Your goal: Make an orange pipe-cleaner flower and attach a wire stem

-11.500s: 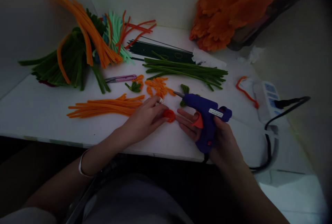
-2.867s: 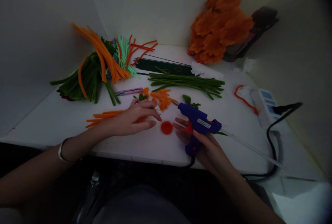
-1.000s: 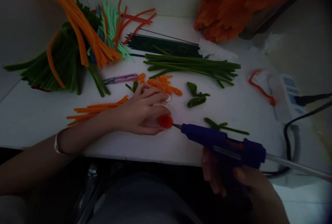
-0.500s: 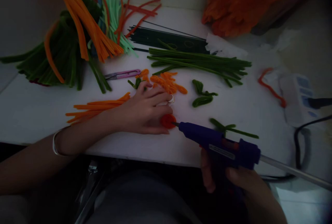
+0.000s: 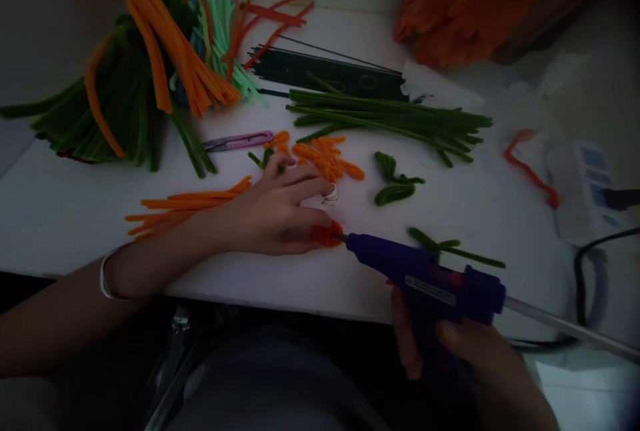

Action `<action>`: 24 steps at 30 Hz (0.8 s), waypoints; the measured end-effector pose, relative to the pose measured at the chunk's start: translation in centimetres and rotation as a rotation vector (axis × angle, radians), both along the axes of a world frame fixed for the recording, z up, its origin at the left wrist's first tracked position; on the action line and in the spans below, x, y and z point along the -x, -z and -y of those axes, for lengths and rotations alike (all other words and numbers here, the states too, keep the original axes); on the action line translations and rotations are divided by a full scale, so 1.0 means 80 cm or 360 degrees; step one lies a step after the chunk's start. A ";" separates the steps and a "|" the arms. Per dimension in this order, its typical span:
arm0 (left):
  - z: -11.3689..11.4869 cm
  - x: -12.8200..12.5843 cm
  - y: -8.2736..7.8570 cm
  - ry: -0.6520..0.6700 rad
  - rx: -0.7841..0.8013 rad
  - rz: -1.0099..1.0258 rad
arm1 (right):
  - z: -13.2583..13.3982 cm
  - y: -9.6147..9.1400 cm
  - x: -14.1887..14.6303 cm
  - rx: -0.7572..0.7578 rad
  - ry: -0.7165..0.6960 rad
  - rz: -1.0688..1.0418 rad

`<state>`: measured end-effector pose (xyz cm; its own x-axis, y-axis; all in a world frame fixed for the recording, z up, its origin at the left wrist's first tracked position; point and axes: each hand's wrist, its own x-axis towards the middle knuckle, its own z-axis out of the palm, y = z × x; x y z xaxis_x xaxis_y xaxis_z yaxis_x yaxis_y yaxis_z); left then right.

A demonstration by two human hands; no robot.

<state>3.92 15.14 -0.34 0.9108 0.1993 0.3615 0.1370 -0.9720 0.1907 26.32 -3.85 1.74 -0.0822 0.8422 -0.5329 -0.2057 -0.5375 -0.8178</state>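
Observation:
My left hand rests over the white table, with thumb and index finger closed on a small red-orange fuzzy piece. Its other fingers are bent and spread above it. In my right hand is a blue hot glue gun, a glue stick jutting from its rear. The nozzle tip meets the red-orange piece, or nearly so; I cannot tell if it touches. Just beyond my left fingers lie orange pipe-cleaner loops. Cut orange pipe cleaners lie by my left forearm.
Pink-handled thread snips lie behind my left hand. Green pipe cleaners and dark wire stems lie further back. Bent green pieces are to the right. A power strip with a black cord stands at the right edge.
The red-orange piece has turned or tilted slightly between my left fingers, which have shifted a little. The glue gun stays at it. The whole view has moved slightly.

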 end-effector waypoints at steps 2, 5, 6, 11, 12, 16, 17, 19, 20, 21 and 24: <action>0.000 0.000 0.001 0.0004 -0.0005 0.0013 | -0.002 -0.002 0.002 0.0117 0.0128 -0.0149; 0.000 -0.001 0.001 -0.0001 -0.0011 -0.0007 | -0.004 -0.005 0.004 0.0204 0.0222 -0.0200; 0.000 -0.001 0.001 -0.0002 -0.0013 -0.0011 | -0.004 -0.006 0.005 0.0211 0.0241 -0.0186; 0.001 -0.001 0.002 -0.0016 -0.0039 -0.0028 | -0.006 -0.011 0.008 0.0241 0.0227 -0.0143; 0.001 -0.001 0.002 -0.0027 -0.0049 -0.0021 | -0.005 -0.012 0.008 0.0236 0.0223 -0.0127; 0.002 -0.001 0.001 -0.0086 -0.0057 -0.0002 | 0.000 -0.011 0.006 0.0194 0.0236 -0.0045; 0.002 -0.001 0.001 -0.0076 -0.0057 -0.0002 | 0.002 -0.010 0.006 0.0181 0.0238 -0.0044; 0.001 -0.001 0.002 -0.0029 -0.0055 -0.0009 | 0.005 -0.009 0.005 0.0157 0.0243 -0.0056; 0.000 -0.001 0.002 -0.0012 -0.0053 -0.0004 | 0.006 -0.009 0.005 0.0145 0.0249 -0.0057; 0.000 -0.001 0.002 -0.0008 -0.0047 -0.0001 | 0.006 -0.009 0.004 0.0137 0.0253 -0.0052; 0.000 -0.001 0.002 -0.0029 -0.0029 0.0014 | 0.008 -0.011 0.003 0.0120 0.0263 -0.0065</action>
